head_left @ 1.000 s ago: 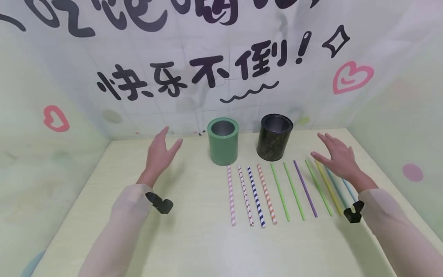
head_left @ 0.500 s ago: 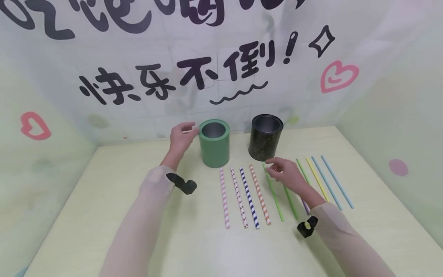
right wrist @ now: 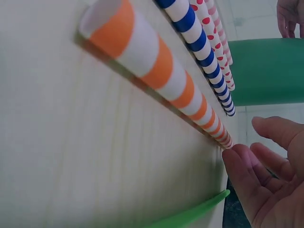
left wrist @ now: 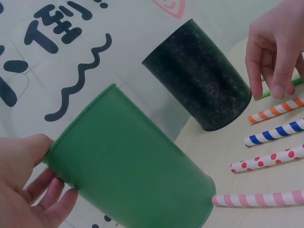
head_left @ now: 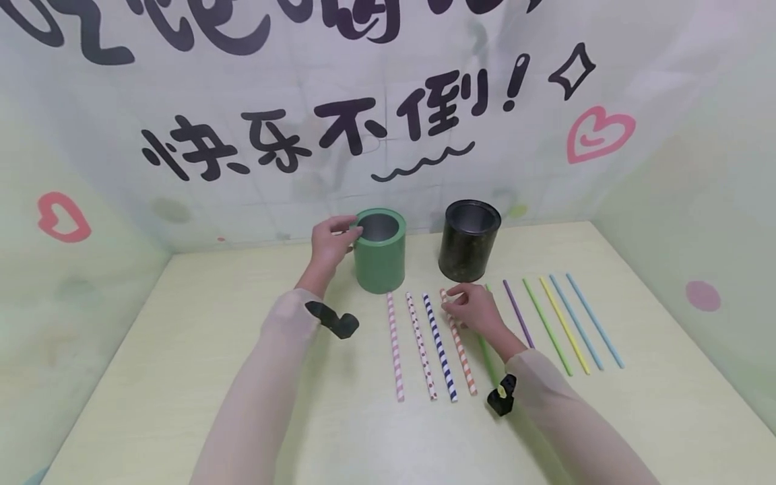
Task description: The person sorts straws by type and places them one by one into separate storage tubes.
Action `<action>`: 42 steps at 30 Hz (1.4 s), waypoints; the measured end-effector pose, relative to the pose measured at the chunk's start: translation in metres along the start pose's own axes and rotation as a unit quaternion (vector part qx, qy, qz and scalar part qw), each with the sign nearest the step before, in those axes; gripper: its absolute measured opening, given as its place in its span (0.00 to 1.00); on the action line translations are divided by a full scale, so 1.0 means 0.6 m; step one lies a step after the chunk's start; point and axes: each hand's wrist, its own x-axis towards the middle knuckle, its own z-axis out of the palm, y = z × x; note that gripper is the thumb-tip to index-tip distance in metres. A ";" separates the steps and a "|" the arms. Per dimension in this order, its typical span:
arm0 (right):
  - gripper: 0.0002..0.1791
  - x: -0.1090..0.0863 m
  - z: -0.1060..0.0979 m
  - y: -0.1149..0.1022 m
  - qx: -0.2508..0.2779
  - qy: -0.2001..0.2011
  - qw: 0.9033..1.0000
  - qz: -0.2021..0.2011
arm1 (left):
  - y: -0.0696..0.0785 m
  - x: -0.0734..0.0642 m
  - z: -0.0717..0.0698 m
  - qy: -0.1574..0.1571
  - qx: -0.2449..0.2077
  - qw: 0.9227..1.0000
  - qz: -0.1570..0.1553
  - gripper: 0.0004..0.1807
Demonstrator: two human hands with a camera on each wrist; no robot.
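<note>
My left hand point(head_left: 330, 244) is at the left side of a green can point(head_left: 380, 268), with the thumb and fingers holding its upper rim; the left wrist view shows this close up. My right hand point(head_left: 476, 311) is low over the table at the far end of an orange-striped paper straw point(head_left: 465, 360). In the right wrist view a fingertip meets or nearly meets that straw's end, while the thumb stays apart from it. A green straw point(right wrist: 194, 213) is partly hidden under the right hand and wrist in the head view.
A black can point(head_left: 467, 252) stands right of the green one. Pink-striped point(head_left: 396, 357), red-dotted point(head_left: 423, 353) and blue-striped straws point(head_left: 441, 353) lie to the left. Purple point(head_left: 518, 313), green point(head_left: 548, 330), yellow point(head_left: 565, 327) and blue straws lie to the right. A printed cloth hangs behind.
The left hand has moved right, from over the table to the green can's rim. The right hand has come down and left, from over the right-hand straws to the orange-striped one.
</note>
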 end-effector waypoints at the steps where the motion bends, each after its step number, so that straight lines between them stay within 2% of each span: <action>1: 0.18 0.001 0.002 -0.001 -0.003 0.003 1.000 0.003 | 0.000 0.000 0.000 0.000 -0.001 1.000 -0.001 0.17; 13: 0.18 0.021 0.022 -0.005 -0.027 0.014 0.997 0.068 | -0.002 0.003 0.002 0.004 -0.007 1.000 -0.008 0.17; 29: 0.19 0.027 0.024 -0.004 -0.055 0.003 0.996 0.072 | -0.008 0.002 0.006 0.014 -0.006 1.000 0.003 0.17; 34: 0.19 0.025 0.010 -0.022 -0.048 -0.001 0.997 0.061 | -0.008 -0.001 0.005 0.019 -0.011 1.000 0.005 0.16; 42: 0.19 0.027 -0.024 -0.069 -0.042 -0.010 0.999 -0.005 | -0.007 -0.002 0.007 0.029 -0.027 0.999 0.003 0.17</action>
